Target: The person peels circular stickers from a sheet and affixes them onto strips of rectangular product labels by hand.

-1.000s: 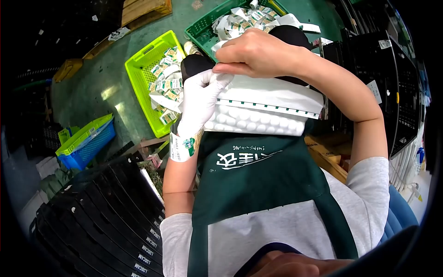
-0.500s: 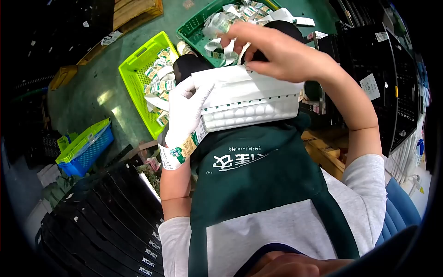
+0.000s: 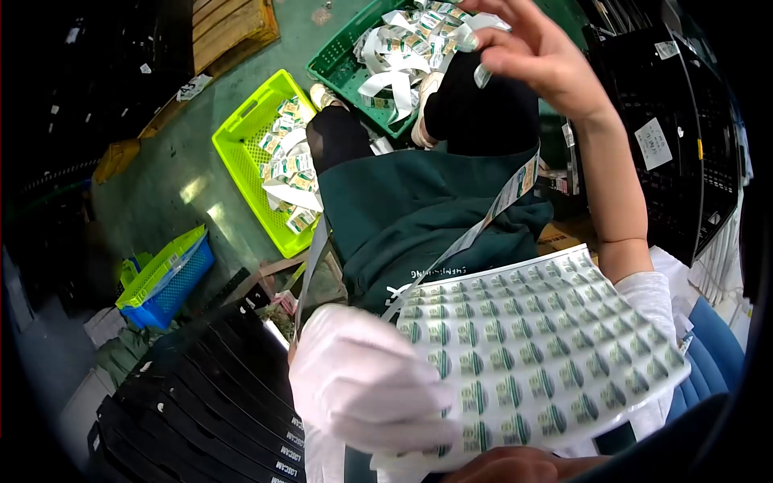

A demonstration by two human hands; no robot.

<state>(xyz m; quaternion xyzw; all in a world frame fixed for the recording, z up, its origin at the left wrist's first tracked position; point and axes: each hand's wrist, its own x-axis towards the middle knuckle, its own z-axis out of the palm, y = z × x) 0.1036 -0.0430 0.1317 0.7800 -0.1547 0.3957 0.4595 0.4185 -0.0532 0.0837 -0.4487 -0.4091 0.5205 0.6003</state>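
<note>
My left hand (image 3: 362, 378), in a white glove and blurred, is closed at the left side of a white sheet (image 3: 547, 338) printed with rows of small green-and-white labels. The sheet is tilted up close to my chest. A label strip (image 3: 491, 213) stretches across my apron from behind the glove to my right thigh, and a narrow grey-looking strip (image 3: 312, 262) runs up from the glove. My bare right hand (image 3: 535, 60) is raised above my knee, fingers curled. Something small and pale is at its fingertips, too small to make out.
A dark green basket (image 3: 322, 68) of tangled label strips stands at my feet. Left of it is a lime-green basket (image 3: 241, 173) with more strips. Black crates (image 3: 201, 402) stand at the lower left, others (image 3: 660, 153) at the right. Blue and green baskets (image 3: 165, 282) lie at the left.
The white sheet has come from over my knees up towards my chest and turned, its printed labels now facing the camera. My left hand moved with it. My right hand moved up and right, off it.
</note>
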